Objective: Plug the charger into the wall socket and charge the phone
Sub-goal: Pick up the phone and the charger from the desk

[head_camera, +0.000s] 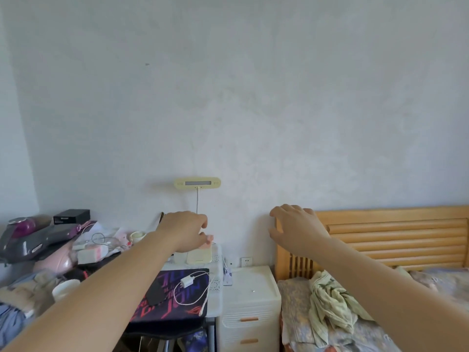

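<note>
Head view | your left hand [185, 231] fingers curled, empty, raised | your right hand [297, 228] spread open, empty | white charger [187, 282] and dark phone [155, 292] on desk mat [193, 309] | wall socket [246, 262] beside white drawer unit [250, 308].

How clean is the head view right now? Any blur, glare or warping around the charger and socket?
Head view: soft even daylight, no glare. Wide-angle warping bends both forearms and the bed frame. The charger and wall socket are small and slightly soft, though readable. The left hand and right hand look sharp.
</note>
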A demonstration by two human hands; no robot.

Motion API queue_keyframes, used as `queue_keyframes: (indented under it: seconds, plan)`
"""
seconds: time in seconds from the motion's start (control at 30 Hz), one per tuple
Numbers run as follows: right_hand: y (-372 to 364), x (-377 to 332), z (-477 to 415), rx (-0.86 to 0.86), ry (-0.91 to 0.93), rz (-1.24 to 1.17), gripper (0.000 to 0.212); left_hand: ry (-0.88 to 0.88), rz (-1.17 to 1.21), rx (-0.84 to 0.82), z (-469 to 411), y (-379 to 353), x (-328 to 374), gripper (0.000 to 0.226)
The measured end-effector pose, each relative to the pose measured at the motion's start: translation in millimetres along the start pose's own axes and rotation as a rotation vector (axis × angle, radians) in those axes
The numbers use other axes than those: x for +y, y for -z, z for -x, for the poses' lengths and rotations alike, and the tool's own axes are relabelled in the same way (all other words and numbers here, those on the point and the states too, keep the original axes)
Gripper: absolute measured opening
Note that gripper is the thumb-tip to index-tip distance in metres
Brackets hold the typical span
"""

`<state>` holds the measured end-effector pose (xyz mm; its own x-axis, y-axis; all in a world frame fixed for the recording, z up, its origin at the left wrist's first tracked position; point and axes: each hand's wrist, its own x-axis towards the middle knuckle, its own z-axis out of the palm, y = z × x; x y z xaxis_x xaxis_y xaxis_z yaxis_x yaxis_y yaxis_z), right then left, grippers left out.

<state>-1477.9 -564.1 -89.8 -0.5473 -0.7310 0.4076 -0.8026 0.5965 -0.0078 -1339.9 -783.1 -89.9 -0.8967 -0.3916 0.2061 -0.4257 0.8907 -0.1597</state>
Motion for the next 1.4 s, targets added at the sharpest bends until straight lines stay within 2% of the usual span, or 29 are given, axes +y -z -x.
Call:
queue_keyframes:
  seconds: [0.27, 0.67, 0.87, 1.03, 1.27, 1.4]
  plan:
    - [-84.3, 30.4, -104.2, -0.068, 0.042, -0.029, 0.046, 0.024, 0.021, -0.013, -108.4, -62.6, -21.4, 0.039]
    - [-245.0, 43.6, -285.5, -0.120, 0.355, -0.172, 0.037, 0.414, 0.136, -0.153, -208.1, -179.3, -106.5, 0.029]
    - [-332.9, 9.7, -327.1, -0.261, 0.518, -0.223, 0.040, 0.565, 0.132, -0.325, -210.6, -237.7, -137.3, 0.036]
    - [-399.4, -27.7, -346.8, -0.356, 0.622, -0.288, 0.038, 0.641, 0.178, -0.510, -204.5, -290.3, -165.9, 0.033]
    - [-500.4, -81.7, -371.5, -0.531, 0.627, -0.312, 0.036, 0.763, 0.268, -0.607, -190.6, -373.0, -214.8, 0.037]
    - [-553.4, -110.0, -384.0, -0.669, 0.609, -0.328, 0.040, 0.869, 0.383, -0.604, -194.4, -422.3, -239.6, 0.035]
